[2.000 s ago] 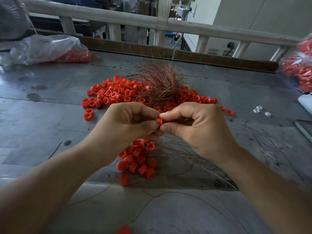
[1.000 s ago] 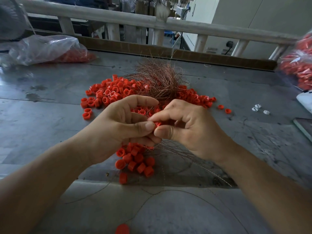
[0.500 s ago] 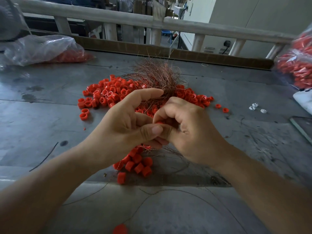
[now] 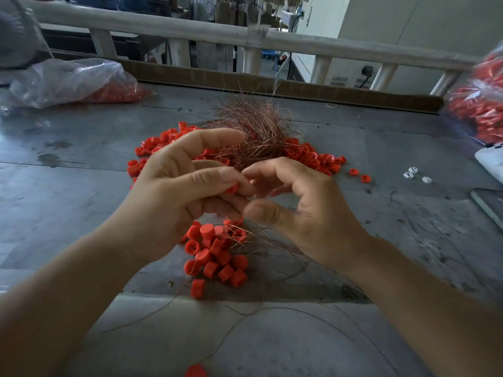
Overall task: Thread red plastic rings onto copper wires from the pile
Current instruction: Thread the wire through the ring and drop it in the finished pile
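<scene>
My left hand [image 4: 179, 197] pinches a red plastic ring [image 4: 232, 189] between thumb and fingers, its index finger raised. My right hand [image 4: 302, 210] is right beside it with fingers curled and apart; I see nothing held in it. Behind both hands a tuft of copper wires [image 4: 255, 126] lies on a loose pile of red rings [image 4: 307, 156]. Below the hands sits a cluster of red rings [image 4: 217, 254] with thin copper strands running through it and trailing to the right.
The grey metal table [image 4: 81, 200] carries a plastic bag of rings [image 4: 68, 80] at the back left and another bag [image 4: 479, 104] at the right edge. Small white pieces [image 4: 413, 174] and a white object [image 4: 490, 161] lie right. A single ring [image 4: 195, 371] lies near me.
My right hand has opened and drawn slightly away from the ring, which stays in my left hand's pinch. Both hands sit a little lower and closer than two seconds ago.
</scene>
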### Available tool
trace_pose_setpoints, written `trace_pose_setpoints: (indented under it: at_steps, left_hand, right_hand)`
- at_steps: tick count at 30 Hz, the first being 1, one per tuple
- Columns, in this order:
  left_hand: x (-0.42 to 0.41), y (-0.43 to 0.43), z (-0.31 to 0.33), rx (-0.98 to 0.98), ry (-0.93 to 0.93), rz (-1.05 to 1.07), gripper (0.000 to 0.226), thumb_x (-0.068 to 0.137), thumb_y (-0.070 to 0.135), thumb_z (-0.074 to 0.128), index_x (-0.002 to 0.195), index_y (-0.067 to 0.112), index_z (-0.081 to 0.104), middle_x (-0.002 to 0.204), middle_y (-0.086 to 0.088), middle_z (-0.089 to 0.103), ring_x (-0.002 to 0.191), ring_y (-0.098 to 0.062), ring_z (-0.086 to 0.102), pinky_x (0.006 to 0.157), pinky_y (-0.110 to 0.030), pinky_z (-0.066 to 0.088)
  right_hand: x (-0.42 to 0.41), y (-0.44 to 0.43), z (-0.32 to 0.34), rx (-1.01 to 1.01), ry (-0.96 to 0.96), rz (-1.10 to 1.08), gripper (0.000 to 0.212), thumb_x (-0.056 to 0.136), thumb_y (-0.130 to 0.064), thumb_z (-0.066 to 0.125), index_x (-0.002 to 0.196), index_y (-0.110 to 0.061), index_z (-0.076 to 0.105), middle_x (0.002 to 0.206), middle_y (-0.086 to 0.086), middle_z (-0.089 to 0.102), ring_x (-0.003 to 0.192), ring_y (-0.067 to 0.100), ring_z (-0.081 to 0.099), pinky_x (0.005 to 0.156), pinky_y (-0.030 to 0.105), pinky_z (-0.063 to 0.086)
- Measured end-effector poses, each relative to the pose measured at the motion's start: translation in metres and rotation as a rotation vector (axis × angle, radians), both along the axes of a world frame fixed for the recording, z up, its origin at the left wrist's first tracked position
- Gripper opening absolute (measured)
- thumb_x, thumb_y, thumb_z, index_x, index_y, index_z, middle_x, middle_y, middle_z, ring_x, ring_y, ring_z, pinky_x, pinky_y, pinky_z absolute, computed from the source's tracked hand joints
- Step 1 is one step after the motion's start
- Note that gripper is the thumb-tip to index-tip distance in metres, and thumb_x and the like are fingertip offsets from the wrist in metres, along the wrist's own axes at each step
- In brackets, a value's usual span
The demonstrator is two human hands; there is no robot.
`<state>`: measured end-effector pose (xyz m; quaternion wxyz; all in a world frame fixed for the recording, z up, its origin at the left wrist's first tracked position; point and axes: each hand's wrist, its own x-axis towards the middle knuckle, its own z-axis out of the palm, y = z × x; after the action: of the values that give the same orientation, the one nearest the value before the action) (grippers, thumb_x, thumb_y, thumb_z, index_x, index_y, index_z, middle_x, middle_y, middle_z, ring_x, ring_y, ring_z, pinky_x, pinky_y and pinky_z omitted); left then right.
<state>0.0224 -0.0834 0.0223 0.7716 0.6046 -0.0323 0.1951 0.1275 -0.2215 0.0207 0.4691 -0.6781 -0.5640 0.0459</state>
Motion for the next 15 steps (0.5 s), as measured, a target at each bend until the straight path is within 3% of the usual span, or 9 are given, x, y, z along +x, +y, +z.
trace_pose_setpoints:
  at_steps: [3,7,12,15]
  left_hand:
    - [-0.001,0.0015,0.0022,-0.027,-0.04,-0.007,0.059,0.06,0.027,0.078,0.112,0.009,0.055,0.075,-0.01,0.071,0.064,-0.02,0.068,0.058,-0.025,0.055]
    - [-0.0014,0.0022,0.003,-0.063,-0.043,0.051,0.047,0.059,0.018,0.067,0.105,0.01,0.059,0.072,-0.009,0.071,0.06,-0.018,0.068,0.056,-0.023,0.054]
    - [-0.0024,0.002,0.0031,-0.061,-0.048,0.029,0.05,0.058,0.018,0.068,0.106,0.009,0.059,0.072,-0.009,0.07,0.06,-0.018,0.068,0.056,-0.022,0.054]
    - [-0.0031,0.0036,0.0018,-0.079,-0.061,-0.041,0.049,0.057,0.017,0.073,0.104,0.009,0.065,0.073,-0.012,0.07,0.061,-0.02,0.068,0.056,-0.023,0.054]
  right_hand:
    - [0.0029,-0.0002,0.0,0.016,-0.032,-0.002,0.033,0.081,-0.041,0.061,0.094,-0.012,0.065,0.085,-0.013,0.062,0.08,-0.003,0.058,0.072,0.01,0.044]
    - [0.0054,-0.0019,0.0006,0.064,-0.12,-0.028,0.015,0.078,-0.019,0.064,0.085,-0.007,0.069,0.078,-0.017,0.058,0.075,-0.003,0.057,0.068,0.009,0.043]
    - [0.0083,-0.0011,-0.0008,0.113,-0.176,-0.154,0.022,0.076,-0.02,0.066,0.095,-0.009,0.067,0.08,-0.003,0.06,0.074,0.006,0.056,0.066,0.012,0.044]
    - [0.0091,-0.0024,0.0016,0.115,-0.235,-0.174,0.034,0.076,-0.025,0.067,0.107,-0.01,0.063,0.097,-0.007,0.057,0.089,0.005,0.055,0.079,0.016,0.045]
